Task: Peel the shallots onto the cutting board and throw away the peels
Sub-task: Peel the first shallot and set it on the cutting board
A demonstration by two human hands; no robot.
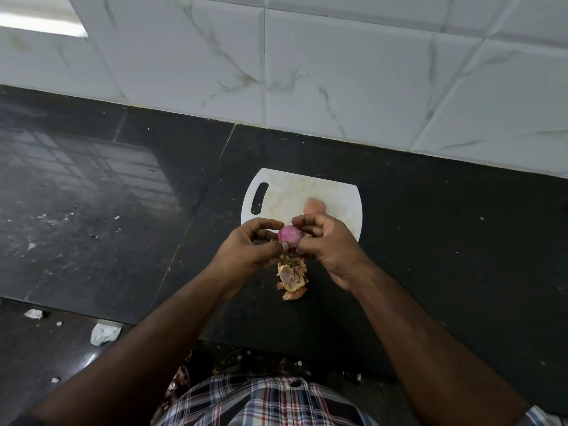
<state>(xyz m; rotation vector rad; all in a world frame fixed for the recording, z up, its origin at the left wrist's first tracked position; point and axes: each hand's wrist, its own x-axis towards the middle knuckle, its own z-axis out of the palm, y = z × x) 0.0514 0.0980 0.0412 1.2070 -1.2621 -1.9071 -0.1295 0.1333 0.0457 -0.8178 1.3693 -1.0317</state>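
Note:
A pink, mostly peeled shallot [289, 234] is held between both hands just above the near edge of the white cutting board [335, 192]. My left hand [249, 248] grips it from the left with thumb and fingers. My right hand [329, 241] pinches its right side with curled fingertips. Another shallot [314, 205], pale orange, lies on the board just beyond my right hand. A heap of dry brown peels [292, 276] sits on the black counter below my hands.
The black stone counter [445, 241] runs to a white marble-tiled wall [338, 72] behind the board. Small white scraps [104, 332] lie on the dark floor at lower left. The counter's front edge is near my checked shirt [264, 401].

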